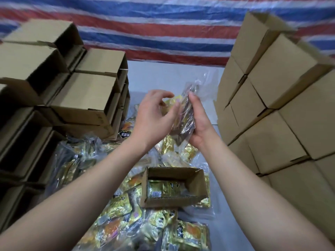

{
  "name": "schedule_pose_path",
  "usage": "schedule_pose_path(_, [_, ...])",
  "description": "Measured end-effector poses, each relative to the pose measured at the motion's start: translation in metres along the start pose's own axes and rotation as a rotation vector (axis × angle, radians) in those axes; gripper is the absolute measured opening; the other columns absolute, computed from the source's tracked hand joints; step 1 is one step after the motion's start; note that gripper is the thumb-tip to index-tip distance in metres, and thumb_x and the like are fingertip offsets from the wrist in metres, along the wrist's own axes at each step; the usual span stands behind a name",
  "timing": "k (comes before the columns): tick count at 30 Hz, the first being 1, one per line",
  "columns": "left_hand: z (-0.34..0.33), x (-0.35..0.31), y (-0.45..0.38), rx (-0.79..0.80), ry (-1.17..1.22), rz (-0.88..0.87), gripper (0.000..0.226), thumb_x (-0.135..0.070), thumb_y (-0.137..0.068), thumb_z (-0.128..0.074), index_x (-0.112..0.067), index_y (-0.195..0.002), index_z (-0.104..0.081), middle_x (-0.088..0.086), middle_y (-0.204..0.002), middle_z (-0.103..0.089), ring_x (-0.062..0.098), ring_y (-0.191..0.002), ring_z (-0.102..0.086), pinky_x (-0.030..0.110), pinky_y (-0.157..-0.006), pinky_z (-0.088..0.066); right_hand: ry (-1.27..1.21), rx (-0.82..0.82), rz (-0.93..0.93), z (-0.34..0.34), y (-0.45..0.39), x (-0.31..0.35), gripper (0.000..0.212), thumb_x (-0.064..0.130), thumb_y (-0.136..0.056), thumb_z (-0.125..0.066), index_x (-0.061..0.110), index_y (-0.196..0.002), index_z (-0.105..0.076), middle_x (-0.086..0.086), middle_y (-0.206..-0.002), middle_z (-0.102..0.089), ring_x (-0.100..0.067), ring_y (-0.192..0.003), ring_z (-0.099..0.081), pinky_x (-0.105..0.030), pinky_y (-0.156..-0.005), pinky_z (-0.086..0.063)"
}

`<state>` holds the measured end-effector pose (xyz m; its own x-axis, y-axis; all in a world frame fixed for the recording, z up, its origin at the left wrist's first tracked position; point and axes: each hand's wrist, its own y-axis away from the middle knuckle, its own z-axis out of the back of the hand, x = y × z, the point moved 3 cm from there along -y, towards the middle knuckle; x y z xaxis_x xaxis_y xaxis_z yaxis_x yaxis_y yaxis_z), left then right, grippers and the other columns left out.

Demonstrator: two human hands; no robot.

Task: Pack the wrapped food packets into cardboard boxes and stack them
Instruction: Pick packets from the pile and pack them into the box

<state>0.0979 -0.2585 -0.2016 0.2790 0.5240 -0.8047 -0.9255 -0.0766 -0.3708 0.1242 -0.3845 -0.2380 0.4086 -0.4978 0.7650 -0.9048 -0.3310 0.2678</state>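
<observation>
My right hand (198, 122) grips a clear-wrapped dark food packet (186, 116), held upright in the air above the table. Close beside that packet is my left hand (154, 115), fingers curved and spread; whether it touches the packet is unclear. Below my hands an open small cardboard box (194, 180) stands on the table with gold packets (163, 190) lying inside. Several loose gold and orange wrapped packets (186, 234) are heaped around the box, and more of them (72, 160) lie to the left.
Empty open boxes (87, 98) are stacked on their sides at the left. A tall stack of closed boxes (277, 142) fills the right. A striped tarp (163, 28) hangs behind the white table (163, 77).
</observation>
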Motion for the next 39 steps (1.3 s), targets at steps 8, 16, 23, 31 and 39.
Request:
schedule_pose_path(8, [-0.021,0.02,0.008,0.408,-0.037,0.176,0.056,-0.038,-0.107,-0.034,-0.015,-0.156,-0.023,0.003,-0.162,-0.026,0.011,-0.147,-0.022,0.018,-0.112,-0.012,-0.003,0.059,-0.057,-0.002,0.017,-0.011,0.051,0.054,-0.082,-0.064,0.01,-0.105,-0.076,-0.014,-0.107,-0.072,-0.029,-0.101,-0.069,-0.044,-0.089,-0.056])
schedule_pose_path(16, [-0.019,0.024,0.016,0.473,0.178,0.153,0.048,-0.015,-0.106,-0.032,-0.021,-0.154,-0.028,-0.011,-0.148,-0.041,-0.015,-0.126,-0.036,-0.002,-0.101,-0.026,0.451,-0.002,-0.037,0.009,0.027,-0.013,0.02,0.018,-0.093,-0.064,0.005,-0.108,-0.065,-0.011,-0.081,-0.065,-0.023,-0.072,-0.064,-0.033,-0.066,-0.054])
schedule_pose_path(23, [0.001,0.03,0.016,0.335,0.403,0.299,0.043,-0.045,-0.105,-0.031,-0.031,-0.145,-0.04,-0.011,-0.13,-0.057,-0.001,-0.115,-0.057,0.029,-0.103,-0.044,1.288,-0.195,0.017,0.032,0.041,-0.006,0.048,0.03,-0.074,-0.078,0.031,-0.116,-0.053,0.012,-0.1,-0.066,-0.009,-0.09,-0.064,-0.022,-0.075,-0.051])
schedule_pose_path(31, [-0.009,0.05,0.049,0.487,0.031,0.038,0.053,-0.044,-0.104,-0.036,-0.018,-0.15,-0.04,-0.003,-0.153,-0.041,0.0,-0.138,-0.033,0.019,-0.116,-0.025,1.606,0.017,0.019,0.023,0.051,-0.017,0.078,0.059,-0.053,-0.06,0.051,-0.126,-0.034,0.028,-0.091,-0.056,0.008,-0.079,-0.058,-0.015,-0.062,-0.042])
schedule_pose_path(39, [-0.014,0.088,0.093,0.521,0.206,0.302,0.043,-0.045,-0.085,-0.069,-0.056,-0.123,-0.052,-0.023,-0.12,-0.063,0.002,-0.113,-0.06,0.033,-0.096,-0.052,1.448,0.22,0.019,0.028,0.069,-0.025,0.086,0.065,-0.062,-0.076,0.063,-0.135,-0.03,0.032,-0.12,-0.057,0.011,-0.105,-0.059,-0.008,-0.081,-0.046])
